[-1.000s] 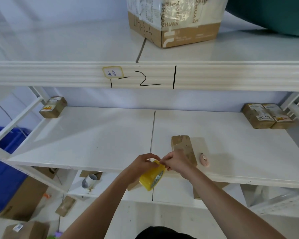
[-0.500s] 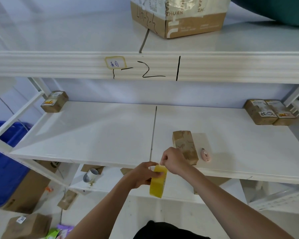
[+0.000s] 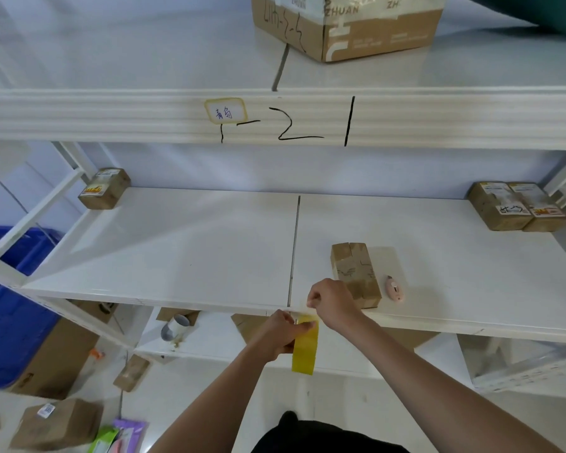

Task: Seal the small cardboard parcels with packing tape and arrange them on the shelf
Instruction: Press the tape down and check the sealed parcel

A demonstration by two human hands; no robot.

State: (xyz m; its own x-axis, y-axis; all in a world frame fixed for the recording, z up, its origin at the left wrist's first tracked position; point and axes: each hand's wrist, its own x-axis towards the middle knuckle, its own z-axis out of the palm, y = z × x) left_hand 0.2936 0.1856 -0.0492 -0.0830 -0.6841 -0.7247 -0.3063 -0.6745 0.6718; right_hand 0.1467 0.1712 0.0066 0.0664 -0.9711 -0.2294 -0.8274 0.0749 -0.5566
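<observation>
White metal shelving (image 3: 164,250) against a pale wall, seen from above. Stood near the front edge of the middle shelf, just right of the panel seam: one small cardboard parcel (image 3: 355,273), top flaps meeting along an open slit, no tape visible across it. Lay just beside it on the right, apart from it: a pink box cutter (image 3: 395,288).

Held just below and in front of that shelf edge: a yellow roll of packing tape (image 3: 305,346), gripped edge-on by the left hand (image 3: 283,331), fingers curled round it. Pinched at the roll's top by the right hand (image 3: 330,304): apparently the tape's free end, too thin and pale to make out clearly. Judged as the start of pulling off a strip.

Judged about halfway or less: three parcels carrying labels already set at the back corners, one at the left (image 3: 104,188), a touching pair at the right (image 3: 517,206); whether those were taped could not be told. Left to do: tape the front parcel, cut the strip, move it back into line.

Seen above: a large printed carton (image 3: 350,26) on the top shelf, contents hidden. Seen lower left: a blue plastic bin (image 3: 10,308), inside not visible. Scattered on the floor: more brown boxes (image 3: 58,423), perhaps waiting their turn.
</observation>
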